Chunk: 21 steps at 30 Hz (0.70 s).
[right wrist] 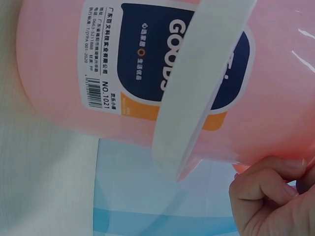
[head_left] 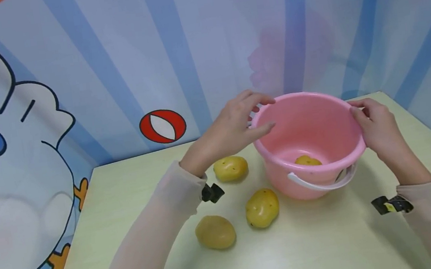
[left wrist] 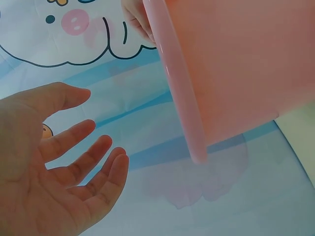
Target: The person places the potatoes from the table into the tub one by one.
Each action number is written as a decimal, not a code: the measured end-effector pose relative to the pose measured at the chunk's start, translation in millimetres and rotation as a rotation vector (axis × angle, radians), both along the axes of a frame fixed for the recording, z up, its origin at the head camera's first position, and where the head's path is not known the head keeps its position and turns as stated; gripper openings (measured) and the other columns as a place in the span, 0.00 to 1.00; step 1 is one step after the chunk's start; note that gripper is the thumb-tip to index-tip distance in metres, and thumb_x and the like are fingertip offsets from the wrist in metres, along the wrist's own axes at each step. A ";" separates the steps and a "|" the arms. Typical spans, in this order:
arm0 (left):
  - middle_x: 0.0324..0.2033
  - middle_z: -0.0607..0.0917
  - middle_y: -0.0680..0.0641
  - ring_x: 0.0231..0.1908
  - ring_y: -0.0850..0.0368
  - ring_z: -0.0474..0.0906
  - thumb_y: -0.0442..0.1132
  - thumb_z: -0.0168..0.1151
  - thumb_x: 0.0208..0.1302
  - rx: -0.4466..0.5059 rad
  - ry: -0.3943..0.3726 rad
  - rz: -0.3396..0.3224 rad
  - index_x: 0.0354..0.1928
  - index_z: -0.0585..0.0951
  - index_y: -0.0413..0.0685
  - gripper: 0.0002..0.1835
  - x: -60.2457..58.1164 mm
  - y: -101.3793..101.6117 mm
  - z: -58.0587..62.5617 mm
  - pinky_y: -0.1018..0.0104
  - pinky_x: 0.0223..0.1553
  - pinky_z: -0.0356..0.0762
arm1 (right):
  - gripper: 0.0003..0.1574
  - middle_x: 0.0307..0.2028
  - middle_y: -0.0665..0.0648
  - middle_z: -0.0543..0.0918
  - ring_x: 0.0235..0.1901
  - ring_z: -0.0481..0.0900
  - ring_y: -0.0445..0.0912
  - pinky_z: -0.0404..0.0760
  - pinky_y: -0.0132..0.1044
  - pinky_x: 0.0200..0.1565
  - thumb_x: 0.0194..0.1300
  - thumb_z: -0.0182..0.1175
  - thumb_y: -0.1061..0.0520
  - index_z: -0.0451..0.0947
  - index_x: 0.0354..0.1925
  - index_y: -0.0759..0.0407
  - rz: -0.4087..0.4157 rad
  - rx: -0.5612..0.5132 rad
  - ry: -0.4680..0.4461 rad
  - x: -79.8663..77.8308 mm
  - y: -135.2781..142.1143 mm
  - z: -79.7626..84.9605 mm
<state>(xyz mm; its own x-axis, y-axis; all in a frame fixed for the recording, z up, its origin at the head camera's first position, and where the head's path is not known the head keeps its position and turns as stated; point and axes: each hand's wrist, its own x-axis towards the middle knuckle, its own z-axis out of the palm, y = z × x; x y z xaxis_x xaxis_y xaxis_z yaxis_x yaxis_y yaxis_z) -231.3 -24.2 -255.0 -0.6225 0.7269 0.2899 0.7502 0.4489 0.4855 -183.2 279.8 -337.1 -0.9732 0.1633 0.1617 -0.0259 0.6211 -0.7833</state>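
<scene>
Grips R rim of pink bucket (head_left: 307, 128) w/ R hand (head_left: 379, 127). Holds L hand (head_left: 234, 122) free, fingers apart, nr opp. rim, not touching. Has bucket on table (head_left: 318, 248), w/ 1 yellow potato (head_left: 308, 161) inside, white handle (head_left: 323, 188) down at front; 3 more potatoes (head_left: 262, 209) L of it. Faces striped backdrop (head_left: 218, 37).

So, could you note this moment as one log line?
left hand: empty, near bucket | right hand: grips bucket | inside: one potato visible | table: three potatoes
</scene>
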 end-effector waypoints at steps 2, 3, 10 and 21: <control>0.59 0.75 0.47 0.55 0.52 0.74 0.43 0.64 0.68 0.005 -0.008 0.003 0.63 0.75 0.45 0.23 -0.1 -2.1 -0.6 0.70 0.46 0.78 | 0.35 0.46 0.72 0.74 0.27 0.76 0.41 0.77 0.29 0.24 0.81 0.37 0.47 0.61 0.70 0.73 0.002 0.001 0.004 0.0 -0.1 -0.4; 0.59 0.75 0.47 0.55 0.52 0.74 0.43 0.64 0.68 0.008 -0.013 0.006 0.63 0.75 0.45 0.23 -0.1 -3.2 -0.8 0.70 0.46 0.78 | 0.35 0.46 0.72 0.75 0.28 0.76 0.42 0.77 0.29 0.24 0.81 0.37 0.47 0.61 0.70 0.73 0.003 0.002 0.004 -0.2 0.0 -0.9; 0.59 0.75 0.49 0.53 0.56 0.72 0.44 0.65 0.68 0.002 -0.028 0.032 0.63 0.75 0.47 0.24 0.4 -14.3 -3.1 0.69 0.46 0.77 | 0.35 0.46 0.72 0.75 0.28 0.77 0.43 0.78 0.30 0.24 0.81 0.37 0.46 0.62 0.70 0.72 0.002 0.000 0.016 0.2 0.4 -0.5; 0.57 0.76 0.50 0.52 0.57 0.73 0.45 0.64 0.69 -0.032 -0.002 0.073 0.63 0.75 0.48 0.23 2.7 -30.8 -5.9 0.67 0.48 0.77 | 0.35 0.47 0.72 0.75 0.27 0.76 0.41 0.77 0.30 0.24 0.81 0.37 0.47 0.61 0.70 0.72 0.007 -0.002 0.013 -2.3 1.9 -1.1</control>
<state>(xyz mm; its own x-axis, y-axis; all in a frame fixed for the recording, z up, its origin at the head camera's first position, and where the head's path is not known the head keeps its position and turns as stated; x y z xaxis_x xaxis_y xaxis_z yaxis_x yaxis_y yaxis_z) -228.7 -55.0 -260.9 -0.6749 0.6881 0.2664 0.7139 0.5177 0.4715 -185.5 281.7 -338.2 -0.9721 0.1568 0.1743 -0.0407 0.6192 -0.7842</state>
